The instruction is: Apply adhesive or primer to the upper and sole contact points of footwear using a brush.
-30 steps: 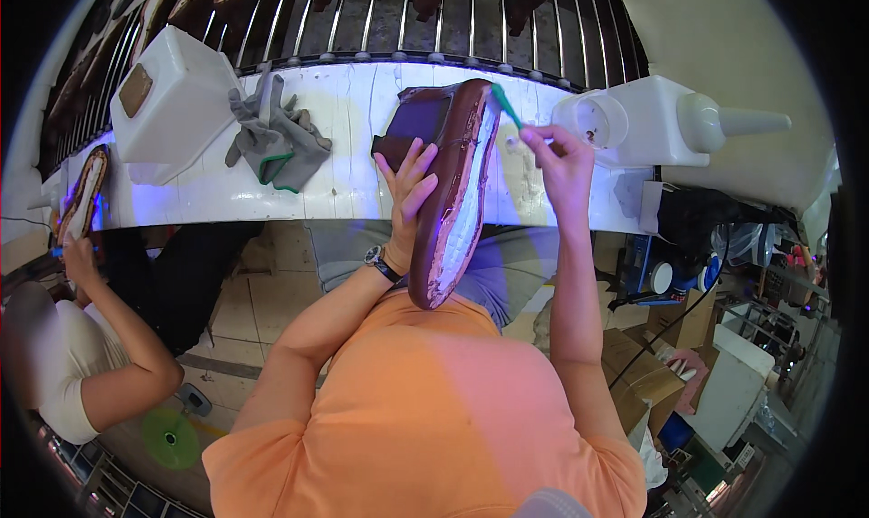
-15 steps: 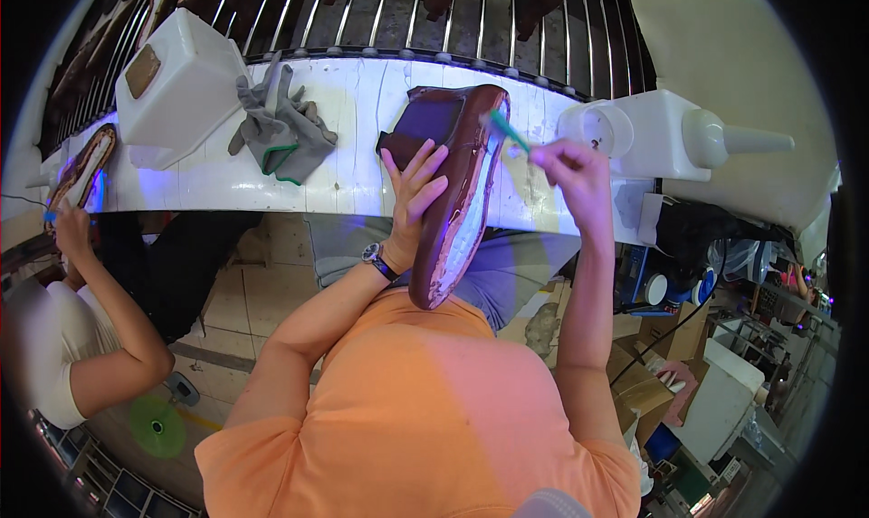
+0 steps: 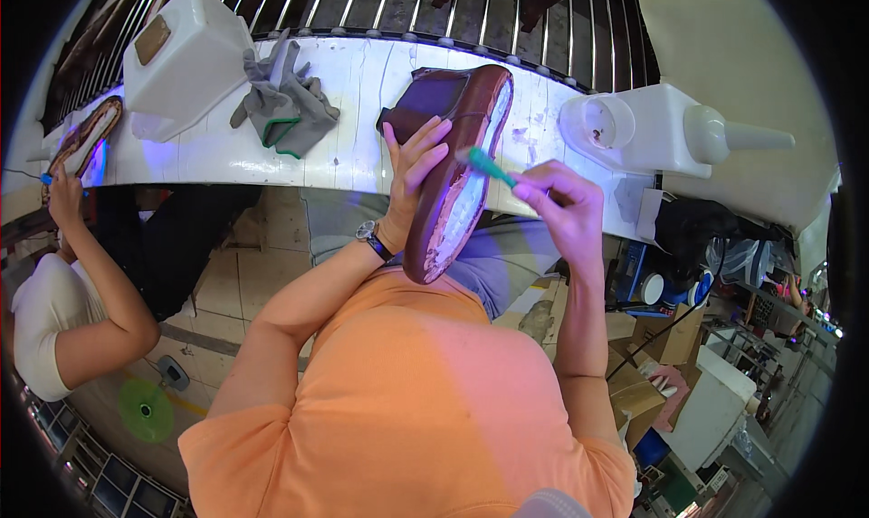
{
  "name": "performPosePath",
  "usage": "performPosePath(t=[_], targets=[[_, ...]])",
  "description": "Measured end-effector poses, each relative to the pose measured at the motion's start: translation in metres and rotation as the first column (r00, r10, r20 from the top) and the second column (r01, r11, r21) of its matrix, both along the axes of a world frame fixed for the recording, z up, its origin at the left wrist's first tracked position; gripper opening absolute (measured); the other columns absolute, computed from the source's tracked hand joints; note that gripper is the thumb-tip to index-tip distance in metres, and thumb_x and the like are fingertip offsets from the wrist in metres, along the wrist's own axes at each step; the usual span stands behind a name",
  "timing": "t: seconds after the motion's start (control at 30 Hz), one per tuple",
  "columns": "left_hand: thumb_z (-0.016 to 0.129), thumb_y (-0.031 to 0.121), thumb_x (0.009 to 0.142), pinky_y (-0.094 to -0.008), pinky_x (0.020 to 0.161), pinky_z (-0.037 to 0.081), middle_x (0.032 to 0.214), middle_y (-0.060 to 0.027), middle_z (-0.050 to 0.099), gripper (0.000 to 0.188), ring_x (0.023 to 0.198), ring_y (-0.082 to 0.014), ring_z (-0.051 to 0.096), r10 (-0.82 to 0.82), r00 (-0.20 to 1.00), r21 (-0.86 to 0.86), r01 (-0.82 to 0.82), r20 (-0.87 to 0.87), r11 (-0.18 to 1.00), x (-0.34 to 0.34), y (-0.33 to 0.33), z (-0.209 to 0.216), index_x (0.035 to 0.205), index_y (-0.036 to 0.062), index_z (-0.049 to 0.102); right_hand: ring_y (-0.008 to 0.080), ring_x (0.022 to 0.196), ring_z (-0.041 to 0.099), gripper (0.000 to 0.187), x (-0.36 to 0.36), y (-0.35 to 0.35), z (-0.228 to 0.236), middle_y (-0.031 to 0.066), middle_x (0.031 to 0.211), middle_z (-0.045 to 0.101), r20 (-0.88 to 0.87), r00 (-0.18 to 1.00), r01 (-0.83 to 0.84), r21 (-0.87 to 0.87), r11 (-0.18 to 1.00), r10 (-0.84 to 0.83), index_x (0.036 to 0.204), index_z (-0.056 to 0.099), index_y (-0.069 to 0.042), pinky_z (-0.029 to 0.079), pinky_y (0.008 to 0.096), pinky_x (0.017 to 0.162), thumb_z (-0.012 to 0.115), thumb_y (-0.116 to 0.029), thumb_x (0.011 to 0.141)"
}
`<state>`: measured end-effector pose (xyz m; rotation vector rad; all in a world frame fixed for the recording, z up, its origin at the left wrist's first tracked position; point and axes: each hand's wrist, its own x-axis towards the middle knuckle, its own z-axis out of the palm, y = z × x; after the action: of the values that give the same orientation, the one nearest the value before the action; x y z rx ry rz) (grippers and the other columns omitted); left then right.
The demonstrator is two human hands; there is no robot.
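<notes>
A dark brown leather shoe upper (image 3: 425, 212) lies on its side across the table's front edge, its pale underside turned to the right. My left hand (image 3: 418, 170) grips it around the middle, fingers over the leather. In my right hand (image 3: 563, 206) is a small brush with a green handle (image 3: 490, 167), pinched between thumb and fingers. The brush's bristle end is at the edge of the shoe's underside, blurred by motion; whether it touches cannot be told.
Grey gloves (image 3: 288, 106) and a white jug (image 3: 186, 61) with a brown patch lie to the left on the white table (image 3: 362, 75). On the right are a clear cup (image 3: 597, 124) and a white nozzle bottle (image 3: 674, 129). Behind runs a roller rack (image 3: 407, 11). A co-worker's hand (image 3: 65, 197) holds another shoe.
My right hand has moved nearer with the brush, from the far part of the underside's edge toward its middle. My left hand still holds the shoe. The whole view has shifted slightly.
</notes>
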<state>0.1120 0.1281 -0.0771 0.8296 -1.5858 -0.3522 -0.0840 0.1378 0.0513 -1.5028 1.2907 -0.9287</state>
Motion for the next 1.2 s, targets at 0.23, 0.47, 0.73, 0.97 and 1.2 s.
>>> performPosePath(t=[0.23,0.47,0.73,0.97,1.2], targets=[[0.074,0.016,0.080,-0.0602,0.113,-0.003,0.137,-0.0157,0.049,0.063,0.129,-0.0323,0.047,-0.006,1.000,0.010,0.006,-0.008,1.000,0.004,0.000,0.006,0.133,0.0133,0.038,0.0161,0.074,0.066,0.008,0.016,0.031,0.028,0.0079,0.080,0.068,-0.130,0.953,-0.285,-0.076,0.955,0.274,0.085,0.073,-0.002,0.051,0.0267,0.066,0.074,-0.004,0.078],[0.076,0.021,0.078,-0.0602,0.113,-0.001,0.139,-0.0164,0.048,0.071,0.129,-0.0314,0.046,-0.012,0.999,0.037,0.011,0.035,0.999,0.004,-0.003,0.010,0.136,0.0118,0.036,0.0112,0.069,0.057,0.012,0.009,0.009,0.015,0.0071,0.078,0.066,-0.110,0.993,0.011,-0.176,0.984,-0.031,0.088,0.072,0.001,0.041,0.0218,0.059,0.074,-0.001,0.077],[0.079,0.030,0.074,-0.0538,0.114,-0.001,0.143,-0.0144,0.037,0.088,0.138,-0.0313,0.033,-0.072,0.997,0.170,0.072,-0.005,0.983,-0.002,0.001,0.040,0.142,0.0057,0.030,0.0084,0.068,0.058,0.010,0.007,0.013,0.012,0.0036,0.080,0.068,-0.043,0.980,0.196,0.134,0.971,-0.192,0.090,0.073,-0.001,0.045,0.0239,0.061,0.073,-0.004,0.080],[0.077,0.020,0.073,-0.0565,0.112,0.008,0.143,-0.0131,0.037,0.081,0.133,-0.0280,0.038,-0.107,0.989,0.126,0.094,0.106,0.988,0.019,0.002,0.071,0.141,0.0075,0.034,0.0097,0.073,0.058,0.009,0.036,0.045,0.039,0.0049,0.080,0.066,0.096,0.989,-0.108,-0.054,0.993,0.112,0.088,0.070,0.003,0.045,0.0220,0.067,0.072,-0.001,0.080],[0.077,0.025,0.074,-0.0627,0.107,0.011,0.139,-0.0088,0.045,0.079,0.124,-0.0273,0.048,-0.304,0.942,0.538,0.331,-0.141,0.775,0.026,0.002,0.069,0.140,0.0113,0.036,0.0093,0.065,0.056,0.009,0.025,0.022,0.041,0.0059,0.078,0.066,0.006,0.988,0.155,-0.173,0.973,-0.156,0.088,0.071,0.002,0.041,0.0220,0.057,0.072,0.000,0.079]])
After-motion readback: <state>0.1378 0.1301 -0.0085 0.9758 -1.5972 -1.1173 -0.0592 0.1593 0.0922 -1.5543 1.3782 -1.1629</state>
